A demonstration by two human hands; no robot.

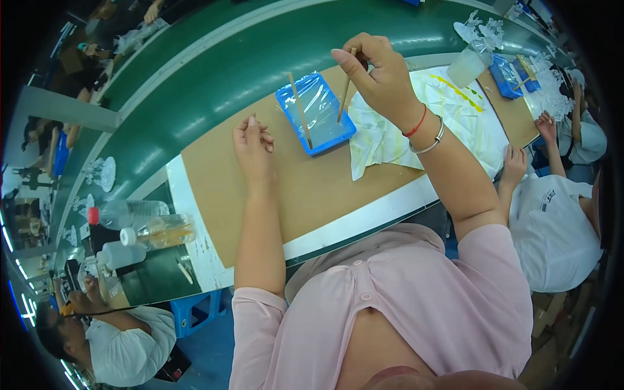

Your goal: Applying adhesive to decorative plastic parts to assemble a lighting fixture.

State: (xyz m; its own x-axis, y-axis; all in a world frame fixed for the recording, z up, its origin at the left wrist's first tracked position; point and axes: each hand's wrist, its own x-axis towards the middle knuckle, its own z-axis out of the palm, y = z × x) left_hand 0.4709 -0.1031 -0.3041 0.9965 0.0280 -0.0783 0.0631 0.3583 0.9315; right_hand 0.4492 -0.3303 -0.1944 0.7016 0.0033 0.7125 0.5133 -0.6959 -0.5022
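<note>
While the right hand [380, 71] hovers above the blue plastic tray [333, 142], its thumb and forefinger are pinched closed on the upper end of a thin wooden stick [345, 94], lower tip down inside the tray. Tray lies on the brown cardboard sheet [292, 195], lined with clear plastic film [318, 97]. Second wooden stick [300, 110] runs along the tray's left part, its far end projecting past the rim. Left hand [255, 144]: fingers loosely curled, just left of the tray, not touching it; no object visible in them, though the inside of the curl is hidden.

Risks, judged from this layout: a hard press with the tip could puncture or drag the film. Catching the projecting stick could flick it out or tip the tray, which neither hand steadies. Any drip off the tip could mark the crumpled yellow-stained sheet [383, 140] beside it. Tray contents: cannot tell.
</note>
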